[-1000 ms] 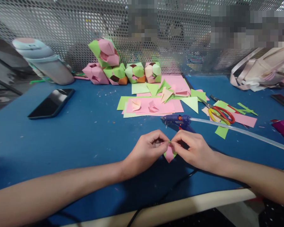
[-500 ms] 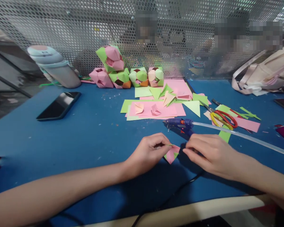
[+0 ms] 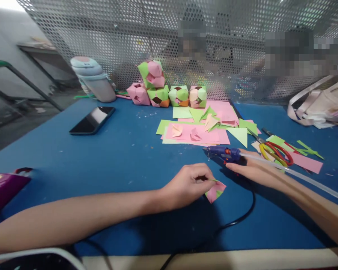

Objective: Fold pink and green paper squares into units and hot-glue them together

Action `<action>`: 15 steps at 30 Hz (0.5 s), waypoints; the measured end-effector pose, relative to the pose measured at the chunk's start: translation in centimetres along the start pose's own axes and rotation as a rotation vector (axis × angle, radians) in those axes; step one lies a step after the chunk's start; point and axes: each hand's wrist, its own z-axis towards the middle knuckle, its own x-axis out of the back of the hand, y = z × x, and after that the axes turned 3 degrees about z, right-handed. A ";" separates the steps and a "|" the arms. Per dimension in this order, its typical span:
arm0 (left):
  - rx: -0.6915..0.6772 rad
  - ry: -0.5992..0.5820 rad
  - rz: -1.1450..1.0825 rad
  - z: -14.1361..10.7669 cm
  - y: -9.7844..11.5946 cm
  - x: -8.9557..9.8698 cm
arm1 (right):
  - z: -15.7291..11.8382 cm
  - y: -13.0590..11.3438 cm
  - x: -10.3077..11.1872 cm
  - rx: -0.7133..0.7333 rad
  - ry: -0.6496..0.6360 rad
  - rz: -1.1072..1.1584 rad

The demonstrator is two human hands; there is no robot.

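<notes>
My left hand pinches a small folded pink and green paper piece between thumb and fingers, just above the blue table. My right hand is around the handle of a blue hot glue gun, its thumb on the near side and its fingers partly hidden behind the gun. A long clear glue stick runs out of the gun's back end to the right. The gun's nozzle points left. Beyond it, two small folded paper pieces, one peach and one pink, rest on stacked paper sheets.
Several folded paper balls stand along the perforated metal screen. Scissors lie among paper scraps at right. A phone and a bottle are at left. A black cord crosses the front. People are behind the screen.
My right hand has moved from beside the folded paper up to the glue gun and closed round its handle. The left hand keeps its pinch. The whole view has shifted leftward.
</notes>
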 end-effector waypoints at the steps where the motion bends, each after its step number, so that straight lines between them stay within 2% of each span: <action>1: -0.006 -0.002 0.009 0.0 0.1 0.0 | 0.2 0.0 -0.5 0.038 0.004 0.023; 4: -0.050 -0.006 0.033 -0.2 0.7 0.3 | 0.8 0.1 -1.7 0.119 0.018 0.046; 7: -0.126 -0.043 0.075 -0.5 1.5 0.6 | 2.0 -1.0 -2.4 0.176 -0.020 0.079; 11: -0.166 -0.071 0.114 -1.0 2.6 1.3 | 5.6 -5.1 -3.6 0.309 -0.046 0.113; 13: -0.166 -0.049 0.130 -1.3 3.0 2.1 | 8.3 -7.8 -4.9 0.365 -0.083 0.123; 15: -0.148 -0.001 0.146 -1.6 3.3 3.1 | 11.4 -10.3 -6.4 0.415 -0.047 0.130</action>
